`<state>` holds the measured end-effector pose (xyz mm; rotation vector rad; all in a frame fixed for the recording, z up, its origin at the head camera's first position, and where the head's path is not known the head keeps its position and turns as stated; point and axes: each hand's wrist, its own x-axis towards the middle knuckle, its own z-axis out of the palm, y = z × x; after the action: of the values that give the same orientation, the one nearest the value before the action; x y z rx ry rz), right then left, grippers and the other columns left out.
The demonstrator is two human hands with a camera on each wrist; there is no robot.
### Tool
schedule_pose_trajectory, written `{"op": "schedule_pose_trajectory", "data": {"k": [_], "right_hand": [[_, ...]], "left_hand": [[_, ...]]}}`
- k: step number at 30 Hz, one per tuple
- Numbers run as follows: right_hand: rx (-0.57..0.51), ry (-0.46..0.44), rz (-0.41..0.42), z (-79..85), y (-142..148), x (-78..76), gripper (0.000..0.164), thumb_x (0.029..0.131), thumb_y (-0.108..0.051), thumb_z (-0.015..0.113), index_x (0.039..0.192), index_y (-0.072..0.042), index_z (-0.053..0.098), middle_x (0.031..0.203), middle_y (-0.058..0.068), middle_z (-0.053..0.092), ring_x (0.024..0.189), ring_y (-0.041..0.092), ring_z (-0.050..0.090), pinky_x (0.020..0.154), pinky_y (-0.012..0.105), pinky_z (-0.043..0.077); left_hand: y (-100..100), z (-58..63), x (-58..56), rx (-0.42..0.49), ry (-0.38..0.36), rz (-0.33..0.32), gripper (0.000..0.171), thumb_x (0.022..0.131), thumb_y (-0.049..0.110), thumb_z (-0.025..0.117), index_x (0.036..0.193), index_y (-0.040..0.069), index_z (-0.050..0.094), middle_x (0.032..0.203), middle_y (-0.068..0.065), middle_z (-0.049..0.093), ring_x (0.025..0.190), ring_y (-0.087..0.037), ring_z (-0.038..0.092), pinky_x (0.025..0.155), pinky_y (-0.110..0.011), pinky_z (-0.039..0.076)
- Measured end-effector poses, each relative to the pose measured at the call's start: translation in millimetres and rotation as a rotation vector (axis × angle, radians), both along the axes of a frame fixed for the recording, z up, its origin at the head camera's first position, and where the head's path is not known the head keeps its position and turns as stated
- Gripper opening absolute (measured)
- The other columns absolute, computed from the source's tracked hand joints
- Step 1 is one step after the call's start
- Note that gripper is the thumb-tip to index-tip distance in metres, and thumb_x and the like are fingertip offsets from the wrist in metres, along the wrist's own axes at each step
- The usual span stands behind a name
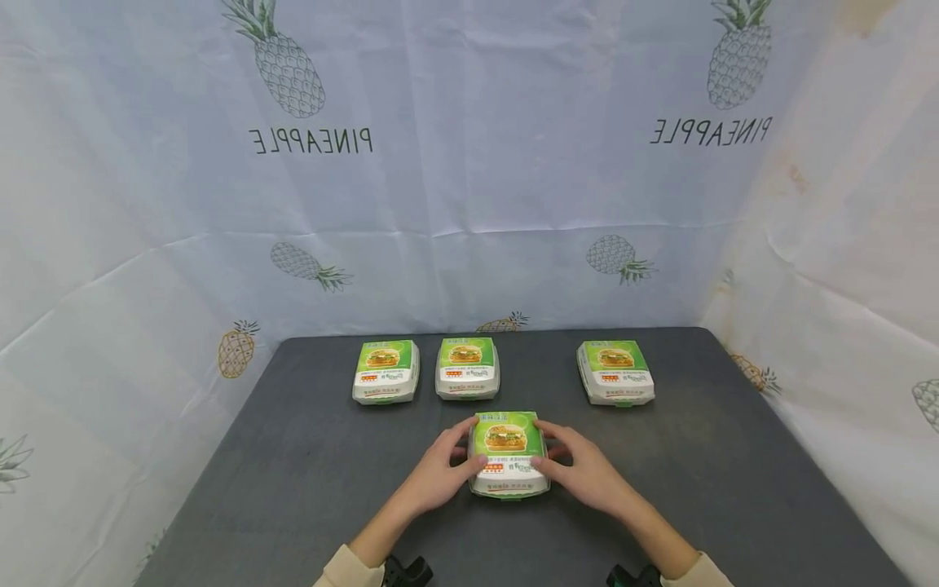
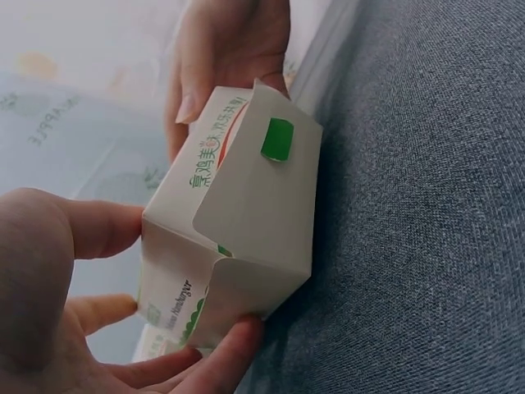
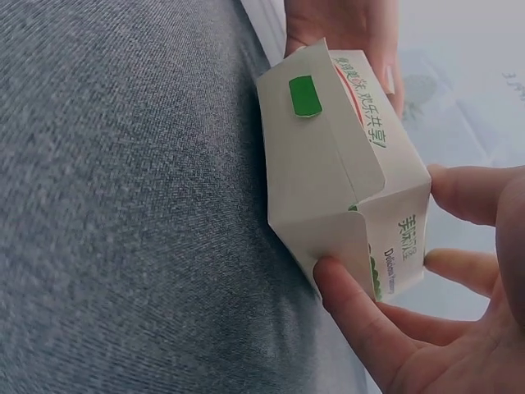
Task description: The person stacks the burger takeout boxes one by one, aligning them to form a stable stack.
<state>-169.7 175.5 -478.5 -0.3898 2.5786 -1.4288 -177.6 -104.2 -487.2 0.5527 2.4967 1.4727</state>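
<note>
A green-and-white burger box (image 1: 509, 447) with a burger picture on its lid is at the near middle of the grey tabletop. My left hand (image 1: 438, 474) grips its left side, thumb and fingers bent about the edges. From the right, my right hand (image 1: 589, 473) holds it the same way. In the left wrist view, the box's (image 2: 258, 193) front flap with a green tab is closed. The right wrist view shows the same box (image 3: 316, 156) with fingertips pressing its side and corners. Whether its underside touches the cloth cannot be told.
Three similar boxes stand behind: one at the back left (image 1: 384, 372), another beside it (image 1: 467, 369), and a third to the right (image 1: 616, 373). White pineapple-print curtain (image 1: 469, 179) borders the back and sides of the grey table (image 1: 293, 489).
</note>
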Motion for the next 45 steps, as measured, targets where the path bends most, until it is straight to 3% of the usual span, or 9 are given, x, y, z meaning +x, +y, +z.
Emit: {"op": "schedule_pose_trajectory", "data": {"k": [15, 28, 45], "right_hand": [[0.076, 0.027, -0.006, 11.6, 17, -4.5, 0.065, 0.098, -0.042, 0.068, 0.152, -0.011, 0.048, 0.140, 0.019, 0.055, 0.111, 0.026, 0.064, 0.080, 0.040, 0.053], [0.167, 0.163, -0.060, 24.4, 40, -8.8, 0.067, 0.099, -0.046, 0.065, 0.150, -0.006, 0.049, 0.142, 0.022, 0.054, 0.118, 0.038, 0.061, 0.092, 0.051, 0.053], [0.393, 0.321, -0.193, 50.7, 74, -19.0, 0.069, 0.101, -0.047, 0.061, 0.150, -0.001, 0.047, 0.144, 0.028, 0.051, 0.116, 0.047, 0.059, 0.087, 0.064, 0.047]], "left_hand": [[-1, 1.4, -1.6, -0.006, 0.006, -0.047, 0.068, 0.102, 0.040, 0.062, 0.159, 0.014, 0.035, 0.149, -0.020, 0.040, 0.120, -0.034, 0.060, 0.096, -0.051, 0.047], [1, 0.9, -2.1, 0.007, -0.040, -0.084, 0.072, 0.102, 0.040, 0.062, 0.162, 0.016, 0.030, 0.146, -0.019, 0.040, 0.124, -0.038, 0.056, 0.095, -0.047, 0.048], [3, 0.1, -1.9, -0.012, -0.038, -0.051, 0.075, 0.100, 0.044, 0.064, 0.161, 0.017, 0.030, 0.145, -0.017, 0.039, 0.126, -0.039, 0.054, 0.098, -0.053, 0.046]]}}
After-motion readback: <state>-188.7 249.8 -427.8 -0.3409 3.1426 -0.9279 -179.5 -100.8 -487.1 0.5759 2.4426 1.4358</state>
